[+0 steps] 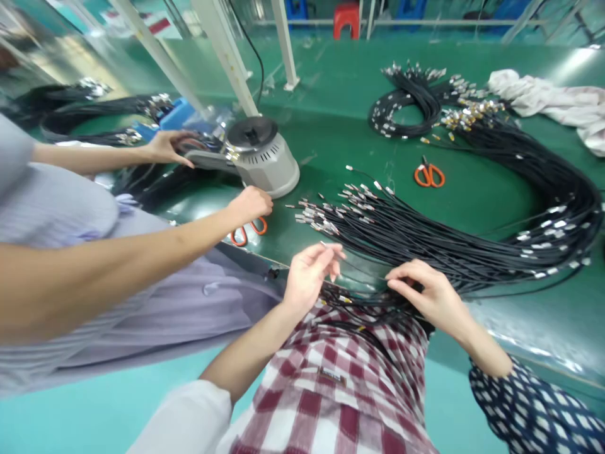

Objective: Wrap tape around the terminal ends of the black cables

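My left hand (309, 274) is closed in a pinch near the end of a thin black cable (362, 270), whose small metal tip shows above the fingers. A little to the right, my right hand (428, 296) pinches the same cable between thumb and forefinger. More black cables (378, 306) lie across the checked apron (326, 391) on my lap, below both hands. Just beyond them a large bundle of black cables (416, 236) with silver connector ends is spread on the green table (326, 151), curving round to the right.
At left a co-worker's hand (253, 205) is beside a grey round machine (269, 167); the other touches its side arm. Orange-handled scissors (429, 175) lie behind the bundle, another orange-handled pair (248, 232) near the table edge. Coiled cables (401, 116) and a white cloth (543, 98) lie farther back.
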A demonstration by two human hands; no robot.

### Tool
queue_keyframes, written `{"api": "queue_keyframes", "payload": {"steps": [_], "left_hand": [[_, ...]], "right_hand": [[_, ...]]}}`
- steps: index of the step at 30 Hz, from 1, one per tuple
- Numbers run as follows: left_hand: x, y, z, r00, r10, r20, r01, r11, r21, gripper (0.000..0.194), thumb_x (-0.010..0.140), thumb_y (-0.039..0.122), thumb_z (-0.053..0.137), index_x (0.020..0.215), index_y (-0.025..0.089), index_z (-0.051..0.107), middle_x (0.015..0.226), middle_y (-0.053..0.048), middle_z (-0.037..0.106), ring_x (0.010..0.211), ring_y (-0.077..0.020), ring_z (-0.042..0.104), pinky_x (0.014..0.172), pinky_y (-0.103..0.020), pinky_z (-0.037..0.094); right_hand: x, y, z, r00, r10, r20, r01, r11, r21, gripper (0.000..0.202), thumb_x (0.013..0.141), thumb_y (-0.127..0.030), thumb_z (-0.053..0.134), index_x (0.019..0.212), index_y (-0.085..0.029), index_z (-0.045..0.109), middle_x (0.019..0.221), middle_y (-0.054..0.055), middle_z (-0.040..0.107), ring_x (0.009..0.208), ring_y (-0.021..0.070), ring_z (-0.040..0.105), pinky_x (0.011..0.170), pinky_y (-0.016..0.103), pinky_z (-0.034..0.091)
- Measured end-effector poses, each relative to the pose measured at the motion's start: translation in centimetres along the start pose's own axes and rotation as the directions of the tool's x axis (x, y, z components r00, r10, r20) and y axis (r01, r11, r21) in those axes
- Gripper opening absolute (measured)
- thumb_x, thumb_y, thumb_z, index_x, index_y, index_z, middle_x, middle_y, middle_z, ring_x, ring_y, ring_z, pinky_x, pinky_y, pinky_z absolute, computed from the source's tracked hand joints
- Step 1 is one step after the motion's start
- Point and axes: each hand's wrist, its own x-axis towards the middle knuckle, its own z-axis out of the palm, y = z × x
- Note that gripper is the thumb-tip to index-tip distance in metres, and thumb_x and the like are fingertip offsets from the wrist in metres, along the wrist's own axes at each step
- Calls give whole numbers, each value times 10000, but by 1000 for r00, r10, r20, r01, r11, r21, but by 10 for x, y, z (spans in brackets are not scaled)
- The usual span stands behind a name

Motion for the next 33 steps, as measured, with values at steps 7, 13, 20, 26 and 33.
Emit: {"api": "queue_keyframes", "payload": {"steps": [7,13,20,26,33], "left_hand": [[5,-4,2,996,-81,39,82,996,-41,324,730,397,814,800,109,683,757,-95,732,558,-143,666,527,-245,524],[16,-9,-6,994,-82,75,80,997,20,369,758,429,786,945,146,641,733,-78,726,527,-162,660,496,-258,509],[18,-24,-19,961,265,73,-247,715,654,136,868,344,663,849,219,714,765,-68,692,721,-204,629,727,-333,506],[33,-17,-42,920,352,170,-338,497,800,121,859,373,611,882,325,719,721,-89,647,665,-258,615,604,-412,513],[155,110,-115,954,104,282,-298,452,841,273,843,537,600,769,309,731,509,-56,478,405,-175,454,321,-320,351]], "right_hand": [[7,7,5,989,-83,126,100,986,-132,140,937,-389,594,887,-289,679,830,25,720,760,222,665,697,393,544],[25,-4,0,980,-162,115,176,976,-127,151,952,-391,564,915,-295,676,884,27,737,780,222,699,690,380,575],[138,-8,-7,989,-147,8,146,989,34,227,987,-301,485,1042,-256,701,1105,47,736,1022,220,697,909,368,556],[286,3,31,991,-107,78,99,990,102,327,953,-157,457,1172,-178,698,1246,93,703,1150,236,658,1020,360,489],[368,40,71,995,-83,56,70,977,201,329,910,-117,487,1153,-144,707,1223,153,700,1128,278,655,992,393,481]]}}
